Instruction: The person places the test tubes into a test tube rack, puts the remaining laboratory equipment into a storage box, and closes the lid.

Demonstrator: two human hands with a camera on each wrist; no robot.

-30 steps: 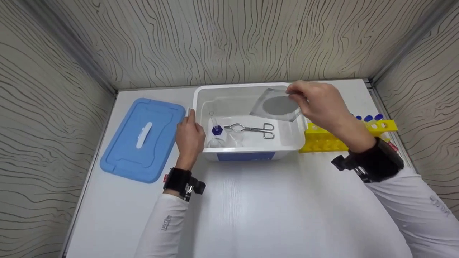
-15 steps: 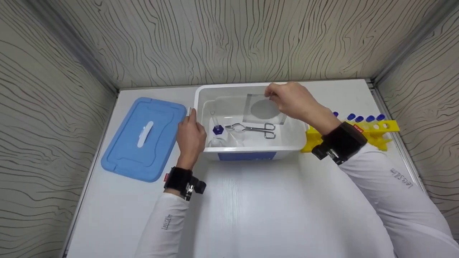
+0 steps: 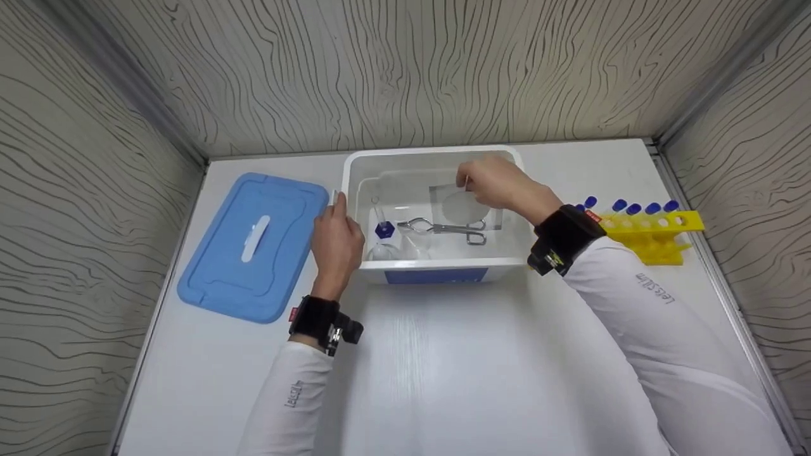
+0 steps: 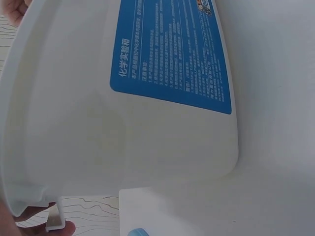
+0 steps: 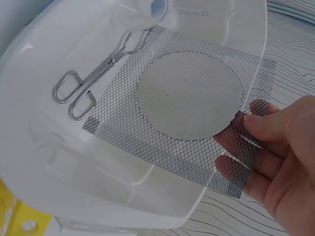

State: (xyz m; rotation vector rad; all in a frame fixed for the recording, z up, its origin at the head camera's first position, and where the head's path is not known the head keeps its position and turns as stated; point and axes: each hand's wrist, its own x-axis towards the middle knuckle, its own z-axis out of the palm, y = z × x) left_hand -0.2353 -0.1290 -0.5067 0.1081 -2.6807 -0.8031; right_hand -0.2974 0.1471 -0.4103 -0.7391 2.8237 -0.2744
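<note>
In the head view my right hand point(image 3: 497, 182) reaches inside the white plastic box point(image 3: 437, 262), pinching a square wire gauze point(image 3: 464, 206) by one edge. Thumb and fingers sit on opposite faces of the mesh; the right wrist view shows the gauze point(image 5: 189, 96) tilted, with a pale round centre. Below it on the box floor lie metal crucible tongs point(image 3: 451, 228), partly covered by the gauze. My left hand point(image 3: 338, 244) grips the box's left side at the side latch point(image 4: 57, 219). A measuring cylinder with a blue hexagonal base point(image 3: 384, 230) lies nearby in the box.
Clear rounded glassware point(image 3: 381, 253) rests in the box's near left corner. Left of the box lies its blue lid point(image 3: 218, 253) with a white handle. To the right, a yellow test tube rack point(image 3: 659, 244) stands with several blue-capped tubes point(image 3: 619, 205) behind its top.
The right hand has carried the wire gauze leftward and down into the box, so it now overlaps the tongs. More of the yellow rack shows. My left hand stays put.
</note>
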